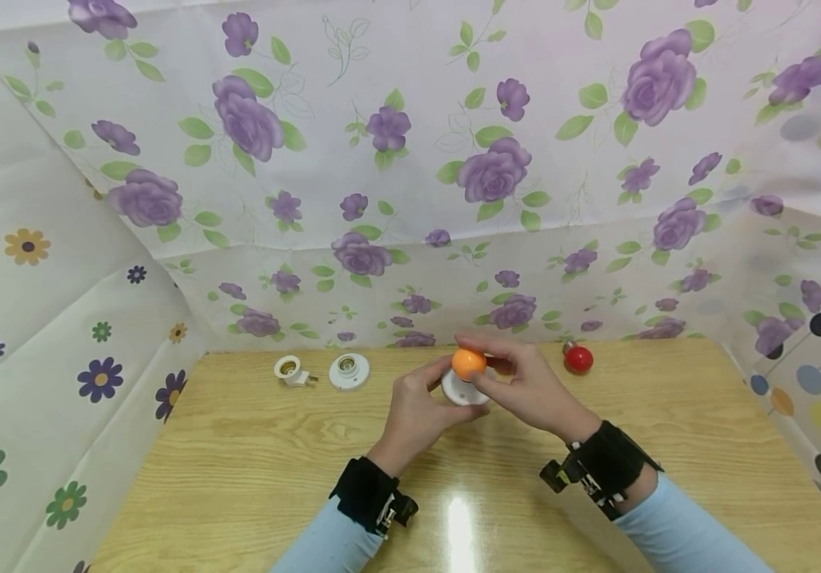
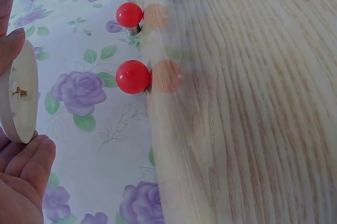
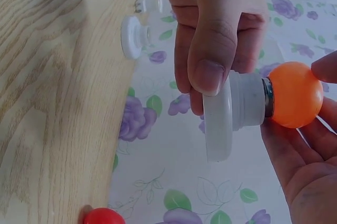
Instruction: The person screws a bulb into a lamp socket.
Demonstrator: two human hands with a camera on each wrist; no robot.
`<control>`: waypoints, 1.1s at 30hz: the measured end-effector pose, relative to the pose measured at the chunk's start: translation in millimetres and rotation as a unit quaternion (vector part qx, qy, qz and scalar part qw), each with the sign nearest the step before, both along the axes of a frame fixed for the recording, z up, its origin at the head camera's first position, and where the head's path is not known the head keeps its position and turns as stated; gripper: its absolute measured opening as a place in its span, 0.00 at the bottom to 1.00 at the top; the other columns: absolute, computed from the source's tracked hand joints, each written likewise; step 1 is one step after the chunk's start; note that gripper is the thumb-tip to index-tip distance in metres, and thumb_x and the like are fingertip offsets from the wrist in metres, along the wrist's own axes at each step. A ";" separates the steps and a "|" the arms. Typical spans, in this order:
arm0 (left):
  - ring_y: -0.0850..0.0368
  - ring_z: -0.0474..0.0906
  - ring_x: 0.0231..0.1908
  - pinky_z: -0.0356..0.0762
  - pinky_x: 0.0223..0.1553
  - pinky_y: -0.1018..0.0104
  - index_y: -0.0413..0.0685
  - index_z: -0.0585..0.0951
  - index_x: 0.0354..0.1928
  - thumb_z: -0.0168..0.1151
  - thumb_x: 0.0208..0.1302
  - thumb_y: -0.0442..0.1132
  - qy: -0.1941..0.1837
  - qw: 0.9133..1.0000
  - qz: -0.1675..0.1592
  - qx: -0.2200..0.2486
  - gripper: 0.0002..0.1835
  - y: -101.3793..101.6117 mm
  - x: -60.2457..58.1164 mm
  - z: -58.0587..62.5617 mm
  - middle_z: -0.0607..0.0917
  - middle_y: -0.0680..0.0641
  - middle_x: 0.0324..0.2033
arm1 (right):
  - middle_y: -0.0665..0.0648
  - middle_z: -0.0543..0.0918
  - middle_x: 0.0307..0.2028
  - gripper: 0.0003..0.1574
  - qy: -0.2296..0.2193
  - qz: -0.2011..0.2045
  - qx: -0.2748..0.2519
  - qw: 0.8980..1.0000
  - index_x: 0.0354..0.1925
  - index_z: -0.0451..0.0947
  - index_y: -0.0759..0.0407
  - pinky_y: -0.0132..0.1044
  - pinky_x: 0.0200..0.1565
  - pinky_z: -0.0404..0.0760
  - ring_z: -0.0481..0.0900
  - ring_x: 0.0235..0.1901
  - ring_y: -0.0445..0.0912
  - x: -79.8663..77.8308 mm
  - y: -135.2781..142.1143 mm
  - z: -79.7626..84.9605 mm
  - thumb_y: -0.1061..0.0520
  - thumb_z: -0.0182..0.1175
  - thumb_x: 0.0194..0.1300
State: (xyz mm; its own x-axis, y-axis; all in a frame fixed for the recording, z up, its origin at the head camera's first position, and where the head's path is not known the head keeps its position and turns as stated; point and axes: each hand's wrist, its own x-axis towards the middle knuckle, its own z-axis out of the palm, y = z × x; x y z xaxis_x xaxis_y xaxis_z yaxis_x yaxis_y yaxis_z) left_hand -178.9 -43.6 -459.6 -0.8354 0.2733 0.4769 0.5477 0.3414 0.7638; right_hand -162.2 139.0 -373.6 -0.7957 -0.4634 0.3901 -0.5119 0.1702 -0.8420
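Note:
My left hand (image 1: pixel 413 410) grips a white round lamp socket (image 3: pixel 218 124) by the rim of its base. The fingers and thumb of my right hand (image 1: pixel 530 391) pinch an orange light bulb (image 3: pixel 296 95). In the right wrist view the bulb's metal collar sits at the socket's mouth, with only a narrow band of metal showing. How deep its thread goes is hidden. Both are held above the table. Brass screws show in the hollow underside of the socket base (image 2: pixel 26 103) in the left wrist view.
One red bulb (image 1: pixel 578 359) lies at the table's back, right of my hands; a second red bulb (image 1: pixel 500 365) is partly behind my right hand. To the left are a white socket with plug pins (image 1: pixel 291 372) and another round lamp socket (image 1: pixel 349 372). Flowered cloth (image 1: pixel 353 199) hangs behind.

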 end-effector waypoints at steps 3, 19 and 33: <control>0.69 0.73 0.48 0.71 0.49 0.68 0.67 0.74 0.56 0.74 0.43 0.54 0.001 1.000 0.000 0.001 0.33 0.6 -0.5 -0.1 0.77 0.66 0.48 | 0.57 0.71 0.59 0.26 0.005 -0.011 -0.001 1.000 0.59 0.72 0.56 0.43 0.49 0.75 0.71 0.55 0.49 -3.9 1.4 -7.2 0.62 0.59 0.62; 0.69 0.74 0.48 0.72 0.49 0.68 0.68 0.74 0.56 0.74 0.43 0.53 0.002 1.000 -0.004 0.003 0.34 1.8 0.3 1.7 0.78 0.66 0.48 | 0.45 0.75 0.55 0.26 0.010 -0.050 0.002 0.999 0.57 0.75 0.44 0.43 0.46 0.76 0.75 0.50 0.42 -16.1 8.2 -28.3 0.51 0.64 0.59; 0.69 0.73 0.48 0.71 0.49 0.67 0.69 0.74 0.56 0.74 0.43 0.53 -0.007 1.000 -0.001 0.003 0.34 3.1 1.5 1.7 0.77 0.66 0.49 | 0.54 0.79 0.49 0.22 0.011 -0.090 -0.012 0.996 0.51 0.78 0.52 0.42 0.43 0.78 0.77 0.45 0.45 0.1 0.7 -6.4 0.56 0.67 0.56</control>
